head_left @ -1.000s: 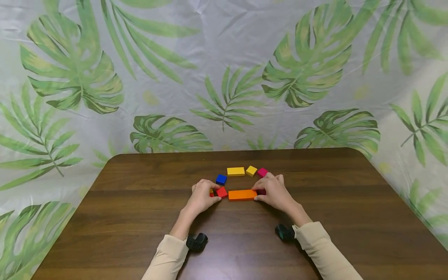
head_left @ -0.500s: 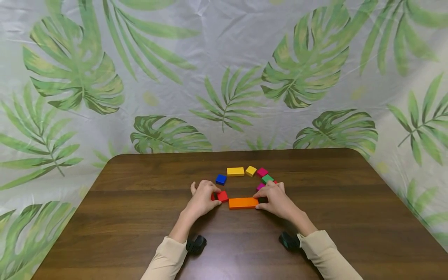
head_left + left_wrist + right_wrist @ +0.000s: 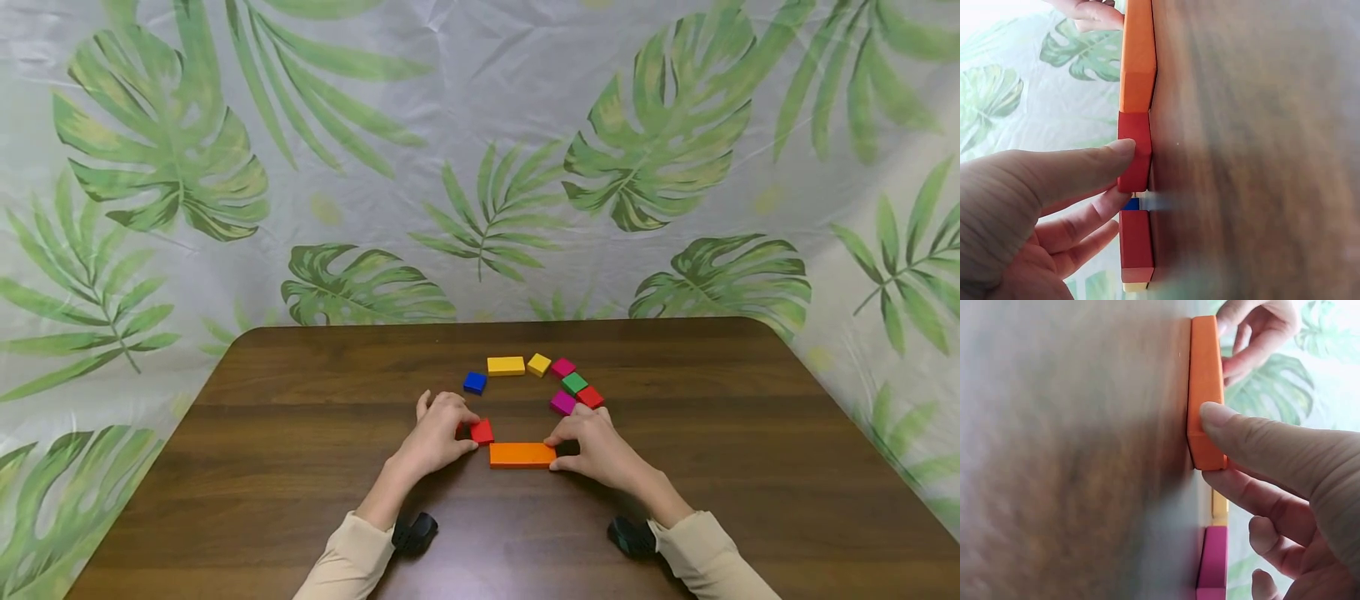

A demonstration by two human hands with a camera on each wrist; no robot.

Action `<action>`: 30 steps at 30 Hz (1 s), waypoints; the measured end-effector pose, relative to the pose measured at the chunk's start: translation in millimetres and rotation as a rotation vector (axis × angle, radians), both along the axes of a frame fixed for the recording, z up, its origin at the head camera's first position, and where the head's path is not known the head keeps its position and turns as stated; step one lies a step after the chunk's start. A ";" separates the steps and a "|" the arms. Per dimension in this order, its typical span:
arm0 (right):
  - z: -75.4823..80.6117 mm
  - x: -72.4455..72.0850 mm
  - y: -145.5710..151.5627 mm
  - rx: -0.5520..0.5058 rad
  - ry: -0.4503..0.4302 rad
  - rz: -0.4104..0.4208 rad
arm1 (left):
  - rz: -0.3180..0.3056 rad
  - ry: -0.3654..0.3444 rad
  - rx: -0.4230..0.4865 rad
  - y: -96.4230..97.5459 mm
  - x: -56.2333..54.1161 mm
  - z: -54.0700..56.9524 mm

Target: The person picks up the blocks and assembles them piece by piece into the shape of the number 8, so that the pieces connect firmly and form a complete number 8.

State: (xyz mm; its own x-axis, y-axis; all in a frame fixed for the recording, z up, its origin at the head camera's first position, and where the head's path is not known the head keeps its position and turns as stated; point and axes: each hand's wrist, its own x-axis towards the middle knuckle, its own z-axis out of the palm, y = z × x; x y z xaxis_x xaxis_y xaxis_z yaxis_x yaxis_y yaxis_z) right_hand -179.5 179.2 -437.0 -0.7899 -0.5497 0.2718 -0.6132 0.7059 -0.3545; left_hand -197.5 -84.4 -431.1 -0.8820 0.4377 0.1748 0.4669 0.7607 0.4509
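My left hand (image 3: 437,435) pinches a small red block (image 3: 482,432) between thumb and fingers, flat on the table. A long orange block (image 3: 522,456) lies just in front of it and to the right; my right hand (image 3: 597,443) grips its right end, thumb on the near side. In the left wrist view, the pinched red block meets the orange block's end. A second red block (image 3: 1137,244) lies beyond it, mostly hidden by my left hand in the head view. My right thumb presses the orange block (image 3: 1207,375) in the right wrist view.
Farther back on the wooden table (image 3: 300,500) lie a blue block (image 3: 475,382), a long yellow block (image 3: 506,366) and a small yellow one (image 3: 538,364). To the right are crimson (image 3: 563,367), green (image 3: 575,382), red (image 3: 590,397) and magenta (image 3: 563,403) blocks. A leaf-patterned cloth (image 3: 480,100) hangs behind.
Both hands have slid toward the person. The orange block has come nearer by about its own width, and the pinched red block nearer and slightly right. Blocks under the right hand have become visible.
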 end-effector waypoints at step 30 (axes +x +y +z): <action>4.3 24.6 -5.7 -0.019 -0.062 0.068 | -0.147 -0.003 -0.035 -7.0 23.3 7.4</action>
State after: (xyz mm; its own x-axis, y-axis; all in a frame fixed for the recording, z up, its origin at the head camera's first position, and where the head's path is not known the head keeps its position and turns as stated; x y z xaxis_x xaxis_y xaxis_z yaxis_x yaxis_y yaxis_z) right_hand -155.0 173.5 -432.7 -0.7663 -0.5982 0.2345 -0.6364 0.6560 -0.4058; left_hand -174.2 -91.4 -423.7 -0.8082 0.5682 0.1549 0.5734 0.6991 0.4272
